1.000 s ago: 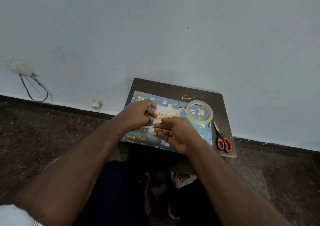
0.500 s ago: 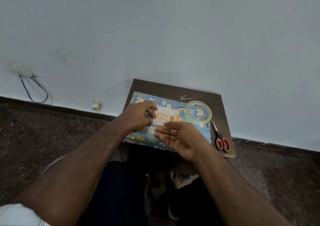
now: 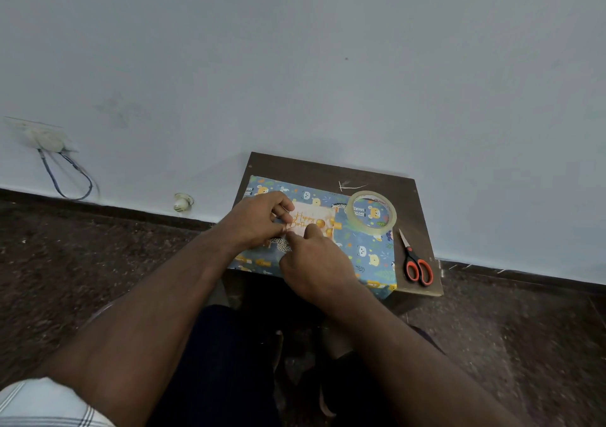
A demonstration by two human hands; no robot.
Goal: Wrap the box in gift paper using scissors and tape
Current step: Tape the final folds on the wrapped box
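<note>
A flat box wrapped in blue animal-print gift paper (image 3: 370, 253) lies on a small dark brown table (image 3: 328, 171). A pink "Happy Birthday" card (image 3: 314, 215) sits on top of the box. My left hand (image 3: 259, 220) pinches the card's left edge with curled fingers. My right hand (image 3: 314, 262) is palm down, its thumb and fingertips pinching the card's lower left edge, right beside my left thumb. A clear tape roll (image 3: 369, 227) rests on the box's far right corner. Scissors with red handles (image 3: 409, 251) lie shut on the table to the right of the box.
The table stands against a pale wall. A wall socket (image 3: 46, 138) with a looping cable is at the left, and a small white object (image 3: 182, 202) sits by the skirting. Dark speckled floor surrounds the table. My legs are below its front edge.
My right hand turned from palm up to palm down and moved forward onto the card's lower edge. My left hand stayed at the card's left edge.
</note>
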